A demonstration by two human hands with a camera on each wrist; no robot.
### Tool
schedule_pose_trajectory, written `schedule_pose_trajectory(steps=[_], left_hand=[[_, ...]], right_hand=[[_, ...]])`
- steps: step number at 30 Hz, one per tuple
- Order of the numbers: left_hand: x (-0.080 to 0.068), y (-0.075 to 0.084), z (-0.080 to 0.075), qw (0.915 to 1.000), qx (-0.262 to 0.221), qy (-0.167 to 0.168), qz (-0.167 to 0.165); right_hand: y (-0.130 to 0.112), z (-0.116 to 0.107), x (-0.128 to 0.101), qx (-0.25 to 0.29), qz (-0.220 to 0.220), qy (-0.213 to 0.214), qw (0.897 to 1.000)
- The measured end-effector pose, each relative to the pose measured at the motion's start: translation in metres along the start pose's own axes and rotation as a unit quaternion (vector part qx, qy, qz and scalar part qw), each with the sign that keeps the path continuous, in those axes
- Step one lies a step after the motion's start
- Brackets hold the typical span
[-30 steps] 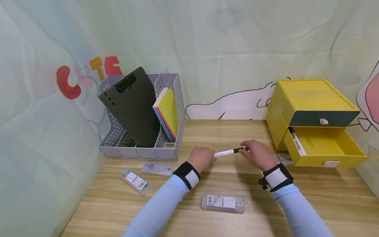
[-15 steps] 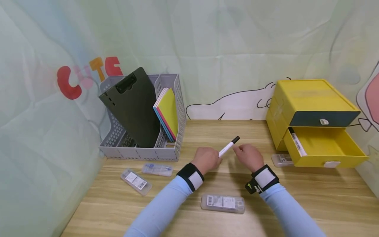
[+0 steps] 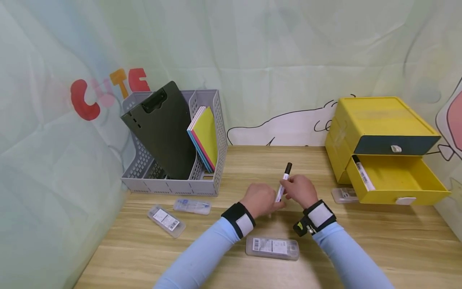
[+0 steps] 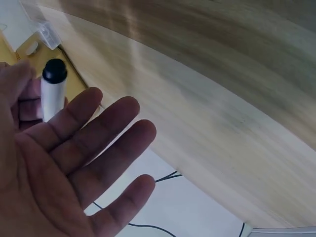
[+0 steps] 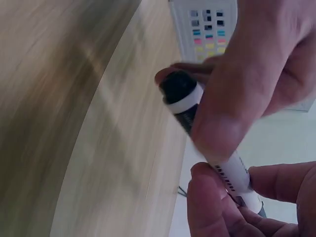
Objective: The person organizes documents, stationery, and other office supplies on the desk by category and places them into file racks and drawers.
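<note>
A white whiteboard marker (image 3: 280,194) with a black cap stands steeply tilted between my two hands, cap end up and away. The thumb and fingers of my right hand (image 3: 300,189) pinch its barrel toward the cap end; the right wrist view shows this grip on the marker (image 5: 239,175). My left hand (image 3: 260,199) is around the lower end. In the left wrist view its fingers (image 4: 111,128) are spread and nearly straight, and the marker's black tail end (image 4: 54,71) shows between thumb and index finger. From the head view the left palm is hidden.
At right, a yellow drawer box (image 3: 390,116) has its lower drawer (image 3: 408,172) pulled out, with another marker (image 3: 363,173) inside. A grey file rack (image 3: 173,186) holds a black clipboard (image 3: 164,132) and notebooks (image 3: 205,140). Clear plastic cases (image 3: 272,247) lie on the table.
The marker has swung from nearly level to steeply upright. My right hand has come left from the cap and now pinches the barrel, while the left hand has shifted right and loosened its grip.
</note>
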State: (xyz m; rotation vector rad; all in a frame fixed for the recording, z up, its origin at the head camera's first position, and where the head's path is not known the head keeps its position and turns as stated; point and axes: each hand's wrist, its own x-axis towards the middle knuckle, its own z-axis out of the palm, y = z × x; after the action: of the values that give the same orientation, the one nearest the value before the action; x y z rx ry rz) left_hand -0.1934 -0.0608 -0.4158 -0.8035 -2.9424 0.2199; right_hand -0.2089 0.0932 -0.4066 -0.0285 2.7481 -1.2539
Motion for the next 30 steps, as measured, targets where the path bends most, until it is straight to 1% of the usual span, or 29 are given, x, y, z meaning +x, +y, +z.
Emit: schedule_pose_trajectory(steps=[3, 6, 8, 12, 15, 19, 22, 26, 30], left_hand=[[-0.002, -0.001, 0.002, 0.9998, -0.013, -0.016, -0.003], [-0.004, -0.006, 0.005, 0.9991, -0.021, -0.033, -0.016], [-0.005, -0.009, 0.006, 0.9982, -0.024, -0.047, -0.029], [-0.007, -0.018, 0.007, 0.9955, -0.026, -0.068, -0.06], [-0.008, -0.024, 0.006, 0.9929, -0.023, -0.082, -0.083], [-0.009, -0.031, 0.005, 0.9901, -0.019, -0.094, -0.103], [-0.01, -0.034, 0.005, 0.9894, -0.018, -0.095, -0.109], [-0.01, -0.037, 0.008, 0.9894, -0.01, -0.094, -0.11], [-0.01, -0.039, 0.008, 0.9888, -0.008, -0.093, -0.117]], right_hand=[[0.003, -0.003, 0.002, -0.019, 0.012, 0.003, 1.0], [0.007, -0.007, 0.004, -0.053, 0.022, 0.004, 0.998], [0.009, -0.01, 0.005, -0.077, 0.026, 0.006, 0.997], [0.012, -0.019, 0.005, -0.13, 0.013, 0.014, 0.991], [0.013, -0.028, 0.004, -0.156, 0.007, 0.014, 0.988], [0.012, -0.041, 0.002, -0.171, 0.011, 0.003, 0.985], [0.01, -0.053, -0.001, -0.18, 0.014, 0.002, 0.984], [0.006, -0.071, -0.006, -0.191, 0.006, 0.022, 0.981], [0.006, -0.093, -0.012, -0.193, -0.031, 0.052, 0.979]])
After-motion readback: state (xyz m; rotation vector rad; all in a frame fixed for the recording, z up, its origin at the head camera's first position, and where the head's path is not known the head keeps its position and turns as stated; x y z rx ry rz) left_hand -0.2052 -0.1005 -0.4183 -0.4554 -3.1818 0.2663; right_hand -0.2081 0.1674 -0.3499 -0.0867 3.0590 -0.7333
